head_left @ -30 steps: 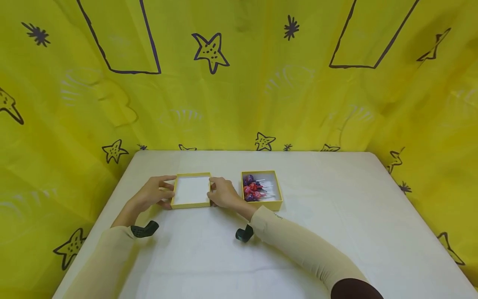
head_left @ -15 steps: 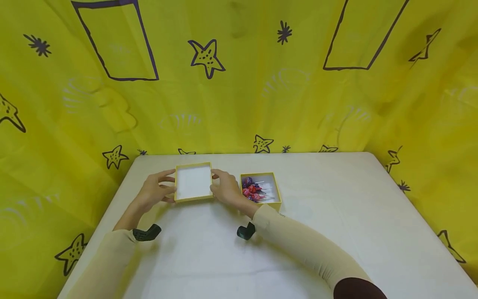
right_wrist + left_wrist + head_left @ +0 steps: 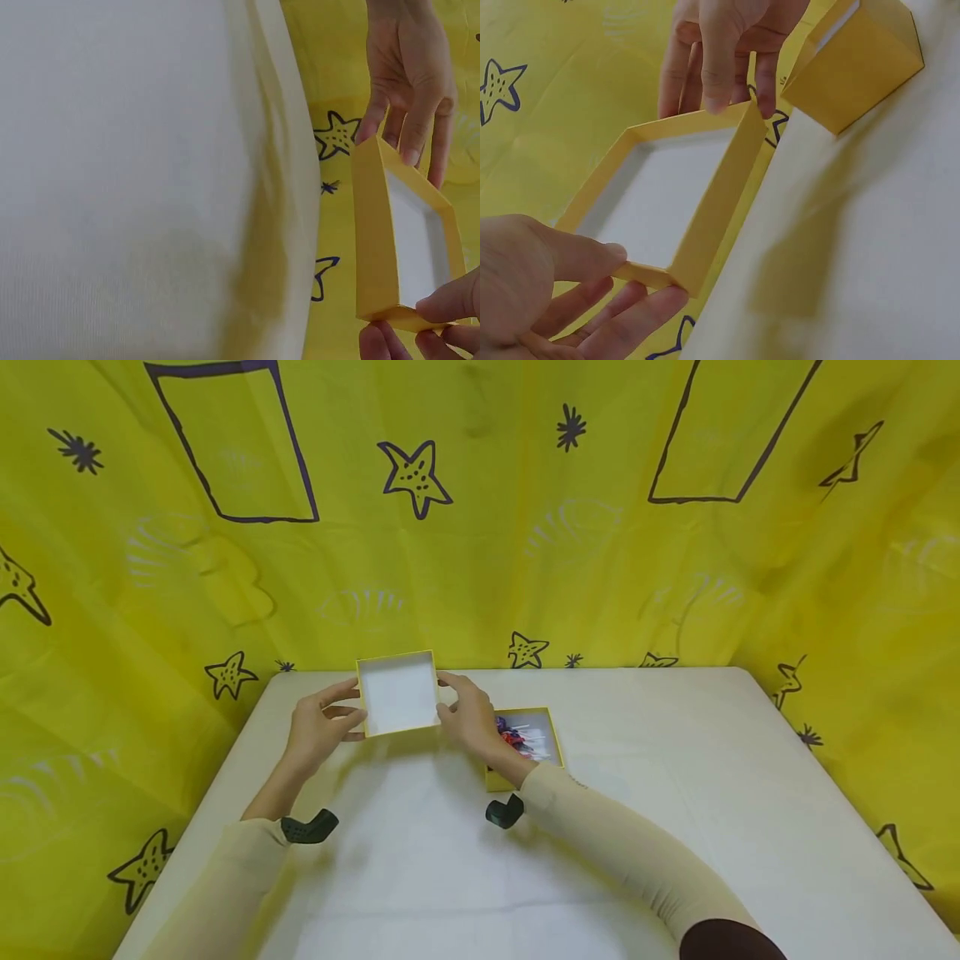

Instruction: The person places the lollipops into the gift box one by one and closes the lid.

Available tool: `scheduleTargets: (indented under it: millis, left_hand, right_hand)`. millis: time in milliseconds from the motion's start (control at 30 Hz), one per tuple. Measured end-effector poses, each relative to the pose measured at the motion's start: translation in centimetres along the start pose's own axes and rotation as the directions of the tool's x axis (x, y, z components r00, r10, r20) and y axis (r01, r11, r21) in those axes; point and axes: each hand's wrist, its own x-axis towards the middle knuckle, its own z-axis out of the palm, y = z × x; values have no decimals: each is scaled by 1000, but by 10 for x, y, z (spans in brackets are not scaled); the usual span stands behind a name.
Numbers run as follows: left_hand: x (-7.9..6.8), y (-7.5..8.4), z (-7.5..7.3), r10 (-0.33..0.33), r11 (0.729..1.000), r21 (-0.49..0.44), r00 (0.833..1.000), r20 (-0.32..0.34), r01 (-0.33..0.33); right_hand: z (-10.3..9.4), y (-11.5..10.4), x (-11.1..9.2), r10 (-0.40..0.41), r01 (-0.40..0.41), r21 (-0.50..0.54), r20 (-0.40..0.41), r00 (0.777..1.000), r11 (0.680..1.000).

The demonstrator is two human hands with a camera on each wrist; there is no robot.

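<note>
A shallow yellow box lid (image 3: 397,693) with a white inside is held up off the table, tilted so its hollow side faces the head camera. My left hand (image 3: 318,727) pinches its left edge, thumb on the inner rim and fingers behind, as the left wrist view shows on the lid (image 3: 656,199). On the opposite edge, my right hand (image 3: 468,714) grips it the same way. Behind the right hand and forearm stands a deeper yellow box (image 3: 498,782), partly hidden. Wrapped lollipops (image 3: 513,739) with white sticks lie inside it.
A white-covered table (image 3: 420,852) carries the box. Its far edge meets a yellow curtain (image 3: 480,568) printed with starfish, which also hangs along both sides. Dark green pieces (image 3: 311,827) are worn at the wrists.
Both hands have raised the lid from near the table, tipping it steeper and shifting it slightly right. The right hand now covers part of the lollipop box.
</note>
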Motion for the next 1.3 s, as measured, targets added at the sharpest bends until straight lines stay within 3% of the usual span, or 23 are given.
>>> scheduleTargets:
  millis: [167,267,667,1067,1300]
  left_hand:
    - [-1,9,14,42,999,-18,994,-99,-44]
    - [-1,13,22,44,997,-55,991,-124,-51]
    - [1,24,45,-11,974,-224,994,-109,-14]
    - [3,25,52,-34,948,-317,986,-164,-21]
    - [2,22,52,-7,921,-386,990,-139,-48]
  right_hand:
    - [-9,-1,1,-15,16,49,-34,999,999]
    - [-15,-4,1,7,-3,96,-41,999,995]
    - [-29,-7,3,105,-75,302,-86,991,950]
    - [-32,-5,2,140,-102,318,-98,985,943]
    - [-47,2,-1,76,-67,349,-13,997,935]
